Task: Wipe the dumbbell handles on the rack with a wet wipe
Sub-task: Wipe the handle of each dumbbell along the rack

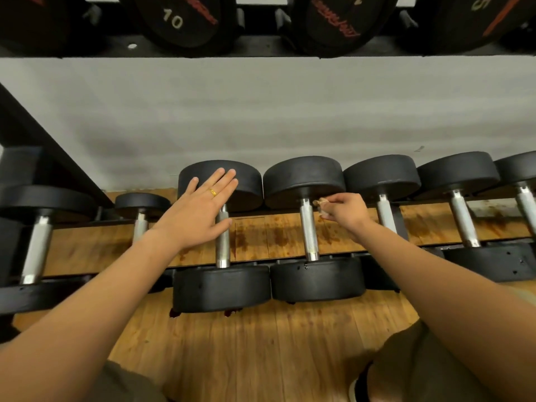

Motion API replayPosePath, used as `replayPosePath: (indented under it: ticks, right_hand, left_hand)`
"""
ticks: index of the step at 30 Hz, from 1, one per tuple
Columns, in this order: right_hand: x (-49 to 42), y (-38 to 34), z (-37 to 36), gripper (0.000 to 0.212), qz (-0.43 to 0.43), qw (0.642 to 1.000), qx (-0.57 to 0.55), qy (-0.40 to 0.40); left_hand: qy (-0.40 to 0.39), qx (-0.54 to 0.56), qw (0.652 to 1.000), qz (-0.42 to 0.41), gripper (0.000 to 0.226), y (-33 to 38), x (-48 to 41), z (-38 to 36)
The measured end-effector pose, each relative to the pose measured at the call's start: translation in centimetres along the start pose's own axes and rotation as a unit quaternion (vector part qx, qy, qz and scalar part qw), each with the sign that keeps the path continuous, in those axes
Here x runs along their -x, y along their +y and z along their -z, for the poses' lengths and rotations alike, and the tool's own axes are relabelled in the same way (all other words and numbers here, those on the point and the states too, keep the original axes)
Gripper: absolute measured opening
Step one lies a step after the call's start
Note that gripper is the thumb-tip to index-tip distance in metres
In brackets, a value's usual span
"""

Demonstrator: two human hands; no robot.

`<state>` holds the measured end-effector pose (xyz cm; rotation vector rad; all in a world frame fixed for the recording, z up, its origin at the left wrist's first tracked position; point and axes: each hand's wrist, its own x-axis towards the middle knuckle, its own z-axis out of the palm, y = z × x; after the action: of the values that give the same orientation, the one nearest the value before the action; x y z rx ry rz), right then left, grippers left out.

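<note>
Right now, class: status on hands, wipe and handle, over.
Left hand flat on dumbbell head. Right hand pinching wipe beside next handle, near its top. Nothing blocking handle.

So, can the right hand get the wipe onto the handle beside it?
Probably yes: the right hand pinches the wet wipe right beside the top of the steel handle, nothing between them.

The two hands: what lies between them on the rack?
In the head view, one steel dumbbell handle runs between the left hand and the right hand, which pinches a wipe right beside it.
</note>
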<state>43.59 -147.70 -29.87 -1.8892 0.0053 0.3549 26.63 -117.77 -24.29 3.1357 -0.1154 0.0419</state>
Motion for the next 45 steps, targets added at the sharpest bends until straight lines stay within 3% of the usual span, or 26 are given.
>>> replayPosePath:
  ticks: [5,22,35,39,45]
  right_hand:
    - [0.0,0.3,-1.1,0.027,-0.031,0.997,-0.064,0.003]
    - [-1.0,1.0,-3.0,0.008,-0.087,0.982,-0.158,0.059]
    - [-1.4,0.9,-3.4,0.007,-0.116,0.981,-0.142,0.061]
    - [-1.2,0.5,-3.0,0.002,-0.093,0.99,-0.102,0.04]
    - [-0.7,0.5,-2.4,0.013,-0.034,0.999,-0.036,-0.002]
  left_hand:
    - [0.003,-0.011,1.0,-0.029,0.082,-0.9,-0.8,-0.1]
    - [0.0,-0.001,0.998,-0.061,0.089,-2.0,-1.6,-0.1]
    - [0.041,-0.019,0.997,-0.063,0.081,-2.1,-1.8,-1.2]
    - [0.066,-0.043,0.995,-0.069,0.077,-2.4,-1.9,-1.7]
    - [0.085,-0.059,0.992,-0.076,0.076,-2.5,-2.4,-2.3]
